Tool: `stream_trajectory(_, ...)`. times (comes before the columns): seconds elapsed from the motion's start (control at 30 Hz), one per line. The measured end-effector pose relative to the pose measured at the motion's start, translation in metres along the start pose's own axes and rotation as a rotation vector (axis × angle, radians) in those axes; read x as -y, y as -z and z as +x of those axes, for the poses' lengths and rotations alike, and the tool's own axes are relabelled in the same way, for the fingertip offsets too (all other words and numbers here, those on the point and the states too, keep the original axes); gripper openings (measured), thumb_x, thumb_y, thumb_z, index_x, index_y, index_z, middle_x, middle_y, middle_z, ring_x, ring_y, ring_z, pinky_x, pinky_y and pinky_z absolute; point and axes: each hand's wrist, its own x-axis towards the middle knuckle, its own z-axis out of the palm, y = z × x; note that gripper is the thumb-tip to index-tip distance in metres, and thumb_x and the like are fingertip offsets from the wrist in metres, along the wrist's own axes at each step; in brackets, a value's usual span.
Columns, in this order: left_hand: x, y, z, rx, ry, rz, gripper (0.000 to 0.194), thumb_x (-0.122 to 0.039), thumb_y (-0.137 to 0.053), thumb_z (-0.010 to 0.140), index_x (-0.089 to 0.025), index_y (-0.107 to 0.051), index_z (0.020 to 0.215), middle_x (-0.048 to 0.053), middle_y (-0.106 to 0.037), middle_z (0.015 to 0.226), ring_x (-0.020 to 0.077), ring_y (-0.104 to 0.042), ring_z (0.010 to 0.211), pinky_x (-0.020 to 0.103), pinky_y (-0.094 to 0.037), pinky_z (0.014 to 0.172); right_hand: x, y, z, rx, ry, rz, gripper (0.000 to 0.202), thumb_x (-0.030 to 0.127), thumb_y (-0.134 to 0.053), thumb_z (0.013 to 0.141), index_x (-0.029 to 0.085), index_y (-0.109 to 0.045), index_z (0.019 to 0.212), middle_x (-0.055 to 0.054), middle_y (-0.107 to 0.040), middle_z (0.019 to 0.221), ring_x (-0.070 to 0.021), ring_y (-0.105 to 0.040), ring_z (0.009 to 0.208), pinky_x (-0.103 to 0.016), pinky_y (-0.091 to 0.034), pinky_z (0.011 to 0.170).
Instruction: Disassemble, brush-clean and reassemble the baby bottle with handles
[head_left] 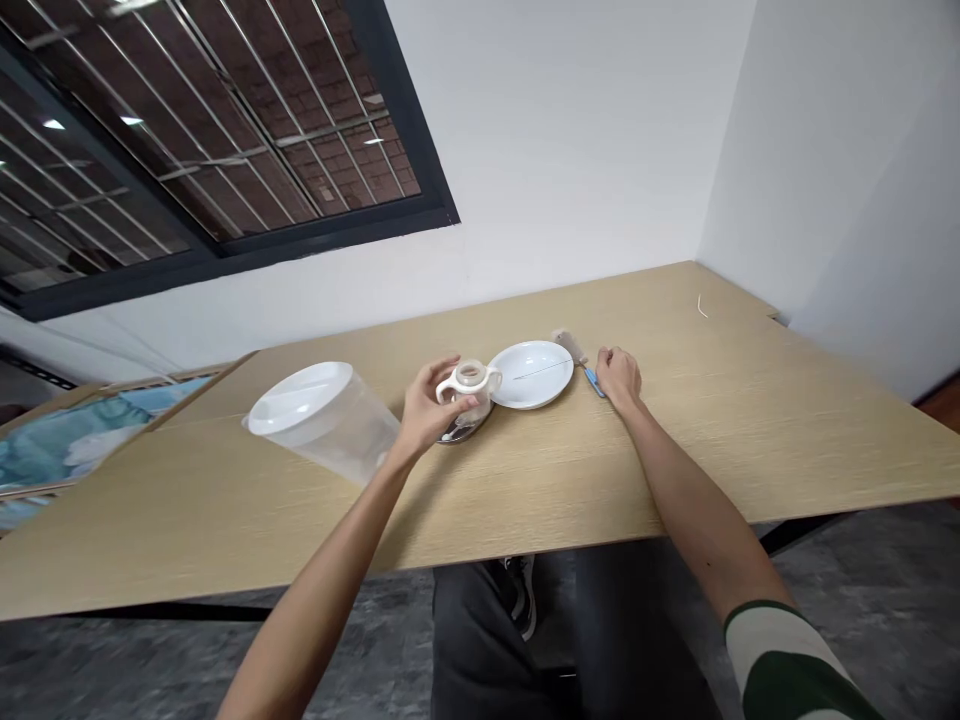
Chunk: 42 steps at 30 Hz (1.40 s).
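**Head view: tip, slip and snag hazards around the held bottle**

From where I stand, the left hand (424, 410) grips the two-handled bottle (471, 377) at its near side, thumb in front, fingers behind. The bottle is upright at the left rim of the white plate (531, 376), above a shiny dark dish (460, 430); whether it rests on that dish cannot be told.

Hazard 1: tipping. The hold is one-sided. If the grip loosens or twists, the bottle may pivot about the held side and drop onto the dish or plate. The neck appears uncovered, so any contents could spill.

Hazard 2: snagging. The right hand (619, 374) is curled, fingers drawn together, beside the blue-handled brush (592, 380); whether they pinch anything cannot be told. A careless sweep toward the plate could push the brush into its rim, or flick off the thin rod (541, 370) that lies across it.

Hazard 3: collision. The tall lidded jug (341, 425) is just beside the left forearm. An outward elbow swing could topple it on the table (525, 500).
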Motion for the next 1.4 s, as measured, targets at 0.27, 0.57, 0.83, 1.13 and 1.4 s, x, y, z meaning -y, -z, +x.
stream_trajectory(0.27,0.021,-0.021,-0.046,0.100,0.209,-0.207,0.080,-0.049,-0.097,0.051,-0.020,-0.063,0.118,0.015,-0.073,0.115,0.0306,-0.070,0.108,0.038,-0.059,0.083,-0.002,-0.003,0.002,-0.015,-0.014,0.032,0.044,0.038,-0.034,0.103,0.014,-0.071,0.099,-0.019,-0.072,0.106,-0.0270,-0.064,0.100,-0.035,-0.042,0.087)
stream_trajectory(0.57,0.033,-0.028,-0.056,0.178,0.245,-0.236,0.074,-0.041,-0.095,0.060,-0.019,-0.060,0.122,0.016,-0.073,0.119,0.0318,-0.069,0.113,0.043,-0.058,0.091,-0.004,-0.003,0.002,-0.057,-0.006,0.060,0.043,0.038,-0.034,0.102,0.015,-0.070,0.095,-0.018,-0.073,0.104,-0.0268,-0.063,0.097,-0.035,-0.042,0.085)
stream_trajectory(0.83,0.046,-0.033,-0.058,0.219,0.223,-0.253,0.073,-0.038,-0.095,0.062,-0.019,-0.060,0.123,0.014,-0.071,0.120,0.0305,-0.068,0.116,0.038,-0.057,0.089,-0.005,-0.002,0.003,-0.114,-0.030,0.125,0.044,0.040,-0.032,0.101,0.015,-0.069,0.093,-0.017,-0.072,0.098,-0.0267,-0.062,0.093,-0.036,-0.040,0.084)
stream_trajectory(1.13,0.053,-0.030,-0.062,0.223,0.190,-0.247,0.070,-0.032,-0.095,0.063,-0.020,-0.061,0.124,0.013,-0.070,0.122,0.0301,-0.066,0.119,0.044,-0.053,0.101,-0.009,-0.008,0.006,-0.140,-0.055,0.177,0.041,0.040,-0.036,0.099,0.017,-0.067,0.087,-0.015,-0.071,0.091,-0.0258,-0.060,0.086,-0.036,-0.039,0.081)
stream_trajectory(1.4,0.049,-0.016,-0.063,0.180,0.055,-0.283,0.074,-0.041,-0.097,0.061,-0.022,-0.064,0.125,0.015,-0.064,0.136,0.0326,-0.060,0.129,0.047,-0.048,0.109,-0.012,-0.011,0.008,-0.180,-0.067,0.226,0.038,0.040,-0.037,0.098,0.018,-0.063,0.081,-0.014,-0.070,0.088,-0.0251,-0.058,0.082,-0.036,-0.039,0.080)
